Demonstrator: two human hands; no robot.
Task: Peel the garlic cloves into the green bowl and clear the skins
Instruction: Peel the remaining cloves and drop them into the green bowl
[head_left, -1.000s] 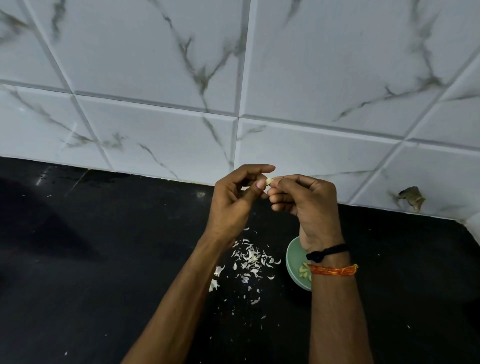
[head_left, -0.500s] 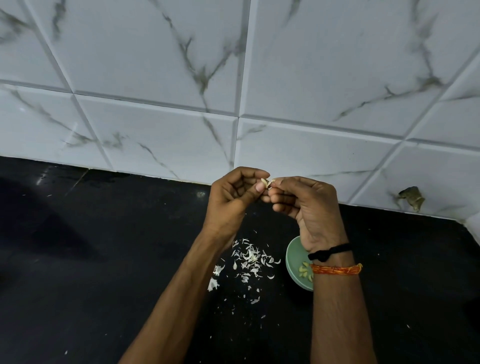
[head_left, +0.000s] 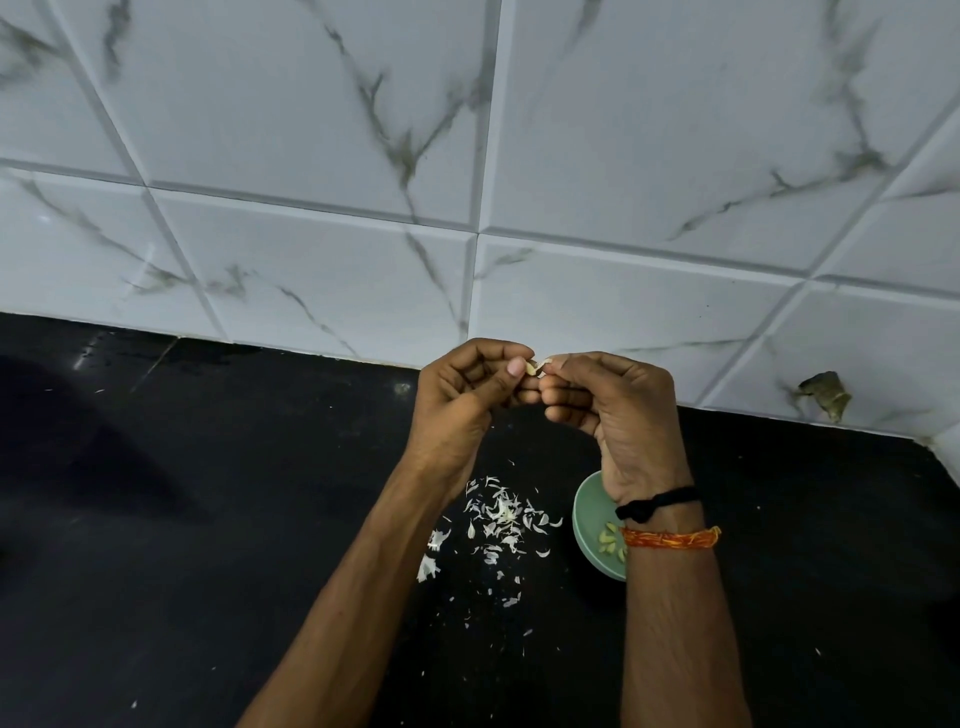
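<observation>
1. Nearest the camera, 2 forearms are raised over the black table (head_left: 156, 571); a black cord and an orange thread are worn on the right wrist.
2. Below them, loose garlic skins (head_left: 501, 519) are scattered on the table, just left of the green bowl (head_left: 589, 525), where a few peeled cloves (head_left: 610, 540) are seen; part of the bowl is hidden by the right wrist.
3. Higher up, a garlic clove (head_left: 534, 367) is pinched at the fingertips between the left hand (head_left: 457, 400) and the right hand (head_left: 618, 410), both curled narrowly around it.
4. The clove is judged light, firm and slippery once bare; its skin looks papery and easily torn, so it is best taken at a loose edge.
5. Farthest back, a marbled tile wall (head_left: 467, 156) is seen.
</observation>
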